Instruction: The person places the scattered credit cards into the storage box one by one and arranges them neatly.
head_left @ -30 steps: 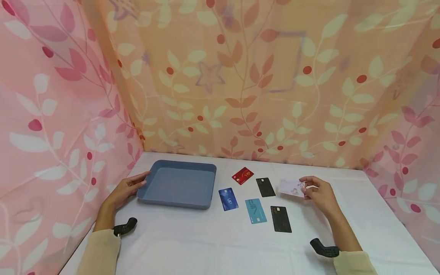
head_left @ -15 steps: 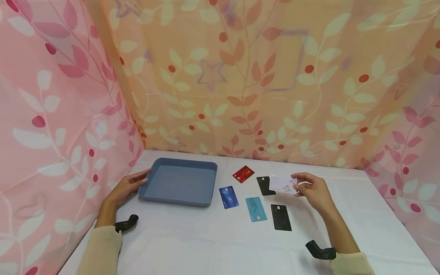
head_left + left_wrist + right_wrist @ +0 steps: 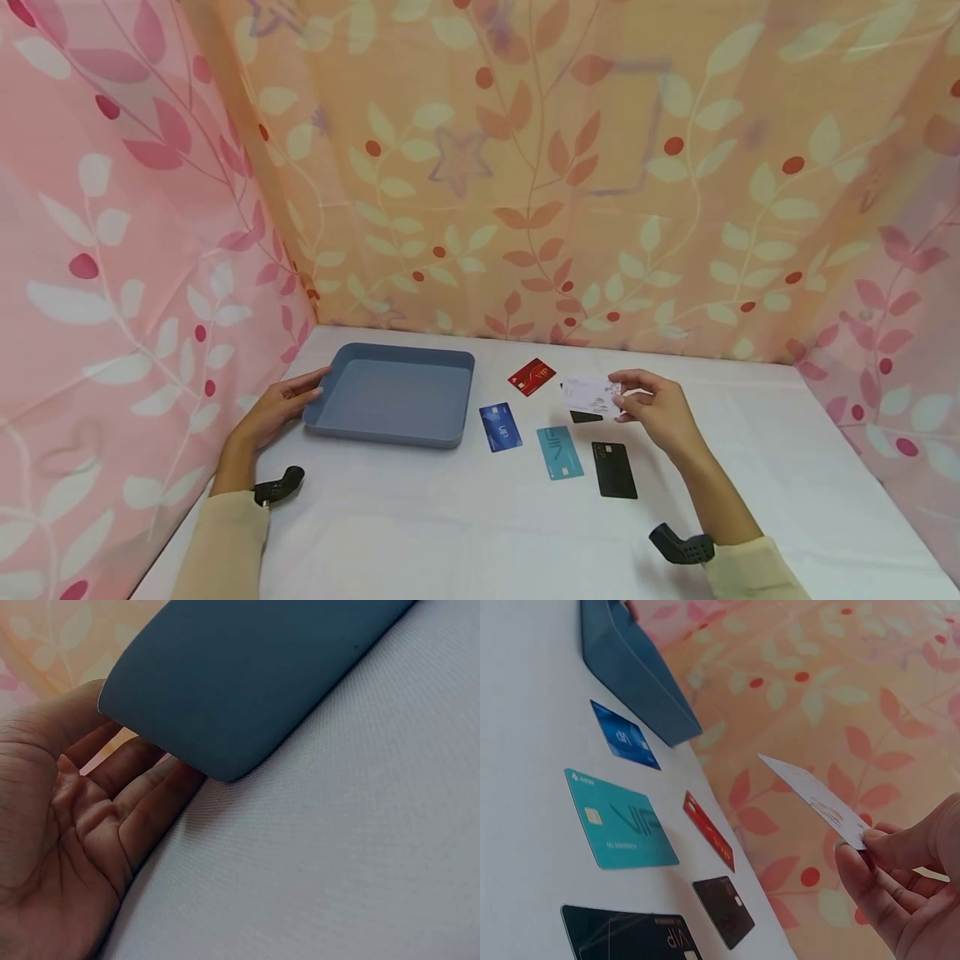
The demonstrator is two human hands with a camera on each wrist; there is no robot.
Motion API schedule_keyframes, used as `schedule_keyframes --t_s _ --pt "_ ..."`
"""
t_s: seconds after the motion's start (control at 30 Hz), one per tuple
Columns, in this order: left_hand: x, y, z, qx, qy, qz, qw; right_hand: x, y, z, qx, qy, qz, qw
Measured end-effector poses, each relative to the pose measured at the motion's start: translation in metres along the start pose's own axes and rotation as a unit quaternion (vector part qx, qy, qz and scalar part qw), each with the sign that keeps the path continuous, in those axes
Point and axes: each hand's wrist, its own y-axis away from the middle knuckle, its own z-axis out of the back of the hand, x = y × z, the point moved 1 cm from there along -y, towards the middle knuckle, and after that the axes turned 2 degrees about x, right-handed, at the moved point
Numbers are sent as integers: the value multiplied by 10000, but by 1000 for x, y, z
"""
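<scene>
My right hand (image 3: 654, 410) pinches a pale pink-white card (image 3: 588, 395) by its right end, between thumb and fingers. In the right wrist view that card (image 3: 814, 796) is tilted and raised off the table. In the head view it covers most of a black card (image 3: 587, 417). At the left, my left hand (image 3: 276, 411) rests its extended fingers against the near-left side of a blue-grey tray (image 3: 390, 437). From the left wrist, the hand (image 3: 90, 817) shows at the tray's corner (image 3: 225, 712), with the fingertips hidden behind it.
Between tray and right hand lie a red VIP card (image 3: 532, 377), a blue VIP card (image 3: 500, 427), a teal VIP card (image 3: 559, 453) and another black card (image 3: 615, 471). Floral cloth (image 3: 465, 233) hangs behind the white table (image 3: 420, 533).
My right hand has moved left with the pale card, from beside the farther black card to over it. The left hand stays at the tray.
</scene>
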Motion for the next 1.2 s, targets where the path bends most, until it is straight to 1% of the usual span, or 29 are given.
schedule_keyframes --t_s 0.07,0.1,0.23,0.3,0.37,0.63,0.73,0.97,1.03,1.2 --pt "0 -1 0 -7 77 35 10000 4 -1 -3 42 -15 -4 10000" --pt "1 -1 -1 -5 69 33 10000 9 0 -5 74 -11 -9 10000" --pt "2 -1 0 -31 77 35 10000 17 -1 -12 206 -39 3 9998" --pt "2 -1 -1 -22 61 14 10000 20 -1 -16 257 -75 -6 9996" --pt "2 -1 -1 -43 81 21 10000 19 -3 -20 296 -145 -15 9995" --pt "3 -1 -1 -92 -31 70 9999 25 -4 -49 556 -467 -99 9973" --pt "2 -2 -1 -67 -75 -6 9999 27 -4 -58 566 -501 -68 9971" --pt "3 -2 0 -110 25 138 9998 33 -5 -80 717 -576 45 9958" --pt "3 -2 0 -115 -4 133 9998 35 -7 -87 779 -665 59 9947" --pt "3 -2 0 -88 -100 5 9999 44 -12 -103 961 -800 72 9921"
